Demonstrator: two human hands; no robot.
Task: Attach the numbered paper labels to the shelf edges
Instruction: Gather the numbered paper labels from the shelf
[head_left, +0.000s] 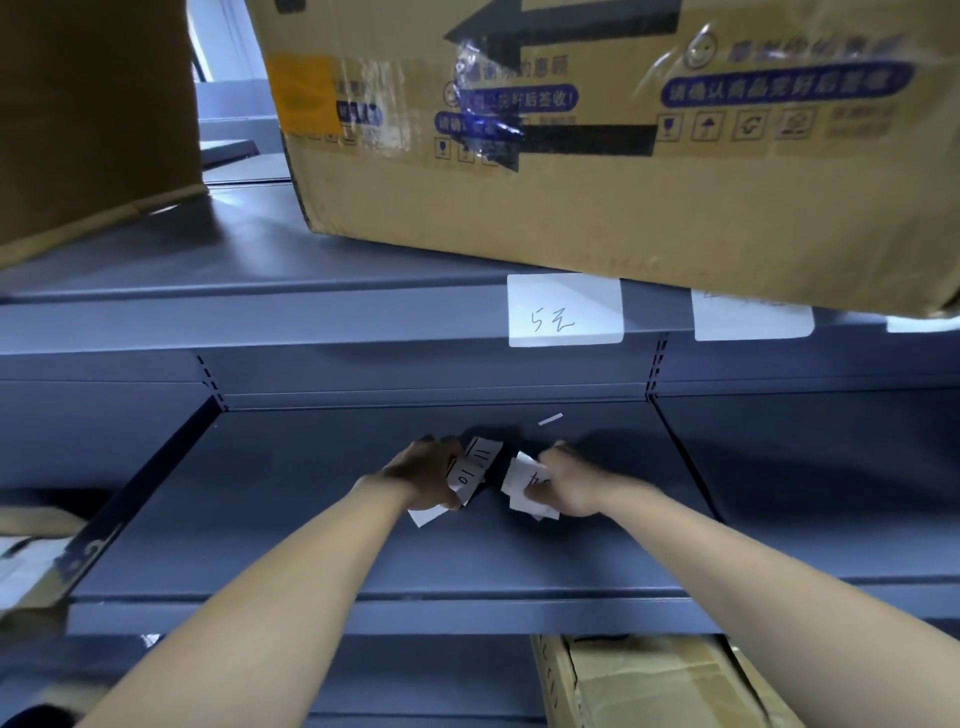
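Observation:
Both my arms reach onto the middle grey shelf (322, 530). My left hand (423, 475) grips a small stack of white paper labels (474, 467); the top ones read 11 and 10. My right hand (563, 486) holds another few white labels (522, 480) with dark writing, close beside the left stack. A thin white paper strip (550, 419) lies on the shelf just behind my hands. On the front edge of the upper shelf (260, 322) sticks a white label with handwriting (565, 310), and a second white label (753, 322) to its right.
A large taped cardboard box (623, 130) overhangs the upper shelf above my hands. Another brown box (93, 114) stands at the upper left. More cardboard (649, 680) lies on the shelf below, at the lower right. Papers and cardboard (26, 566) sit at the left edge.

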